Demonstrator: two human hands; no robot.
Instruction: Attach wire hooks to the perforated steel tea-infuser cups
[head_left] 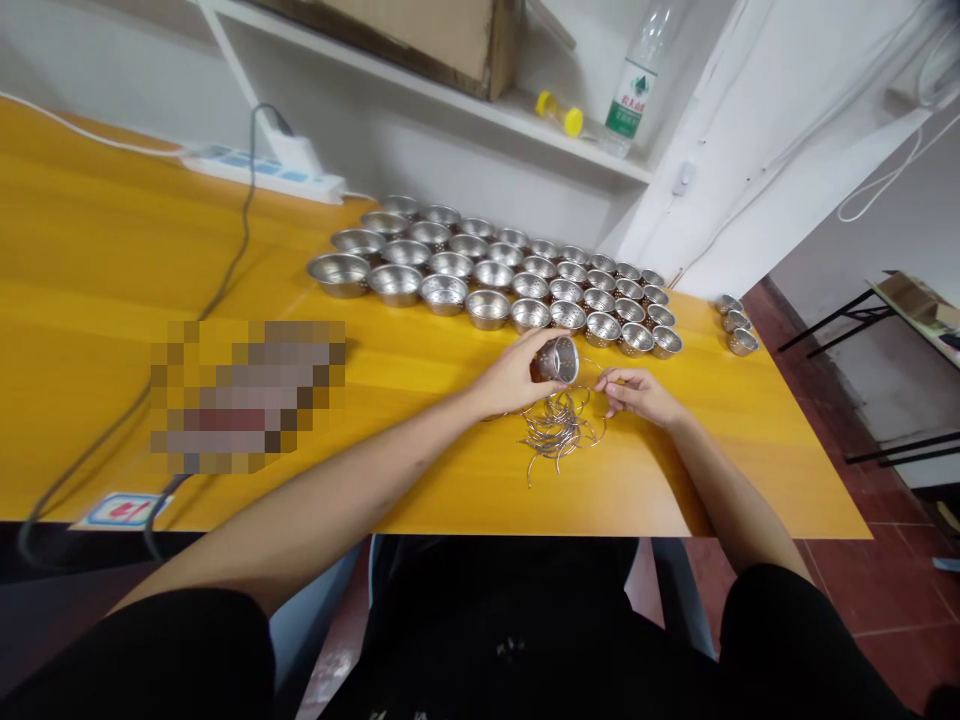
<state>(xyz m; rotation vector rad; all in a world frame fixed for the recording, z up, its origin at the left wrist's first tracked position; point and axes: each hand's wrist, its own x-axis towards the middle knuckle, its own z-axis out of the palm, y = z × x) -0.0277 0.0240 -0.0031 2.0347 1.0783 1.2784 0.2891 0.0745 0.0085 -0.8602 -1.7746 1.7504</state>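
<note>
Yellow tabletop [465, 490]; metal cups [490, 308] in close rows, likely for order. Left hand [510, 380] and right hand [641, 393] by a wire pile [559, 432]: left fingers clamp a tilted cup [562, 360], seemingly angling its mouth toward right fingers, pinched on a thin wire [591, 362].

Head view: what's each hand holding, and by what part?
Left hand: perforated metal cup, gripped around its side. Right hand: apparently pinching a thin wire; exact spot too small to tell.

Curved wires [561, 432] and cup rows [493, 274] obstruct; bare tabletop [769, 445] opens at right.
</note>
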